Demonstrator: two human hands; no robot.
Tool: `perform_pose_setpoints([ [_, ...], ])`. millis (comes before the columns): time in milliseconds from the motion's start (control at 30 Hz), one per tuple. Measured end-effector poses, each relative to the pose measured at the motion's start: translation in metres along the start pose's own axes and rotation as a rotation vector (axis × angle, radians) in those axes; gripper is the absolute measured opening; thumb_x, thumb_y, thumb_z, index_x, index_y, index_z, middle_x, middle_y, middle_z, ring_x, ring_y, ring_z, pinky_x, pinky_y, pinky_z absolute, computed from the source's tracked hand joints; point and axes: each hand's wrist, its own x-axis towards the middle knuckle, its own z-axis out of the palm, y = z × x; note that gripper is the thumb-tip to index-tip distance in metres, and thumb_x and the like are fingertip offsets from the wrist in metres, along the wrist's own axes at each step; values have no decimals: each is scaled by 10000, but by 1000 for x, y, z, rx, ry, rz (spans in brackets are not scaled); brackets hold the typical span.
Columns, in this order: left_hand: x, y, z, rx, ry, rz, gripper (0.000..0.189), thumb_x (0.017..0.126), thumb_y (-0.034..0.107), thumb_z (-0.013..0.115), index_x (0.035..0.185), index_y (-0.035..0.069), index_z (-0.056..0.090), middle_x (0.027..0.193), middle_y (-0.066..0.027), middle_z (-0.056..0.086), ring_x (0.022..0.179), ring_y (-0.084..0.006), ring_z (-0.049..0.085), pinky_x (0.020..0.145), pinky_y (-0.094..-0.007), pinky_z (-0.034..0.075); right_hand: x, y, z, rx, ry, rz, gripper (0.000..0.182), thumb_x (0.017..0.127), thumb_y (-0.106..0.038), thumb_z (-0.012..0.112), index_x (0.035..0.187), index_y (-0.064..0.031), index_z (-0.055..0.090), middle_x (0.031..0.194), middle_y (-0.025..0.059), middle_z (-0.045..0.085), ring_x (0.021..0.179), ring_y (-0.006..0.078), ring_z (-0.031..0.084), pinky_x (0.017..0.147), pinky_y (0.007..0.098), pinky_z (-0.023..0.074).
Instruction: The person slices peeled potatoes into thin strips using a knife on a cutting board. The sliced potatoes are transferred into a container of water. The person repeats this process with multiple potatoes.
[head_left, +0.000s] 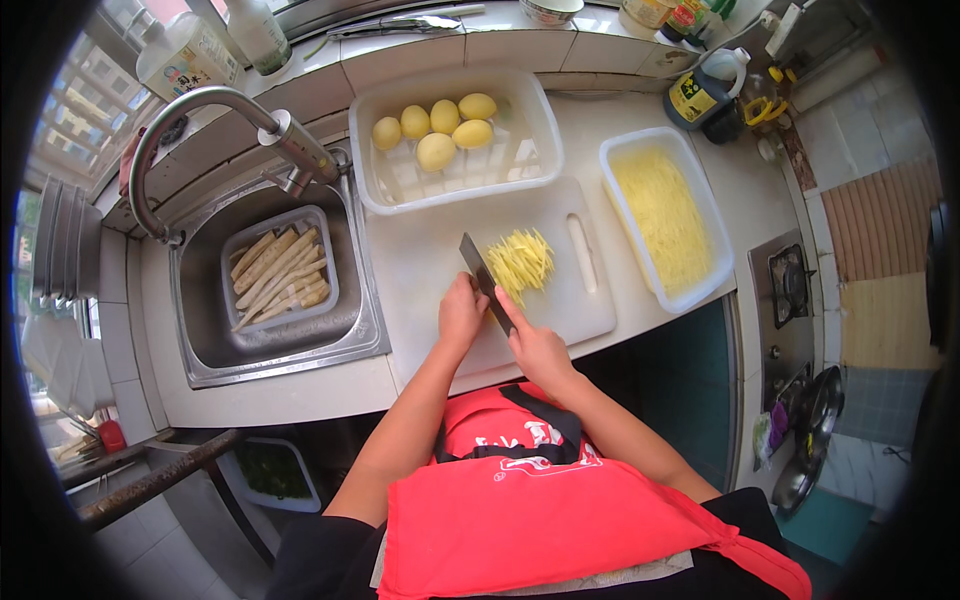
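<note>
My right hand (541, 351) grips a kitchen cleaver (480, 271), its index finger laid along the blade. The blade stands on edge over a white plastic cutting board (420, 300). Close against the blade's left side, my left hand (461, 306) has its fingers curled down; whatever lies under them is mostly hidden. A heap of yellow potato strips (523, 259) rests on the board just right of the blade. Behind the board, a translucent plastic tub (456, 201) holds several peeled potatoes (436, 151). To the right, another tub (679, 306) contains finely cut yellow shreds (660, 217) in liquid.
At left, a steel sink (217, 356) holds a plastic tub of long pale roots (281, 277) below a curved faucet (202, 94). Bottles, including a dark sauce jug (694, 97), stand at the back right. A gas stove (784, 300) is farther right. A tub of greens (274, 469) sits below the counter.
</note>
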Motion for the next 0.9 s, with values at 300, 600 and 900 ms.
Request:
perform_pose_setpoints([
  [300, -3, -3, 3, -56, 96, 97, 298, 707, 37, 616, 900, 15, 390, 589, -147, 506, 542, -308, 523, 517, -387, 421, 4, 1, 6, 21, 28, -13, 647, 838, -102, 455, 1404, -296, 210, 554, 194, 527, 517, 407, 525, 530, 494, 419],
  [600, -5, -7, 3, -61, 65, 49, 297, 717, 35, 608, 906, 7, 381, 572, -140, 489, 519, -306, 505, 509, -390, 413, 5, 2, 13, 29, 62, -31, 659, 831, -98, 457, 1407, -297, 206, 541, 189, 513, 509, 399, 524, 518, 483, 418],
  [900, -5, -13, 5, -57, 79, 64, 289, 730, 35, 599, 913, -2, 378, 568, -141, 488, 509, -299, 503, 494, -387, 409, 6, -2, 10, 20, 56, -63, 661, 830, -93, 457, 1410, -282, 203, 552, 192, 515, 515, 389, 525, 526, 472, 420],
])
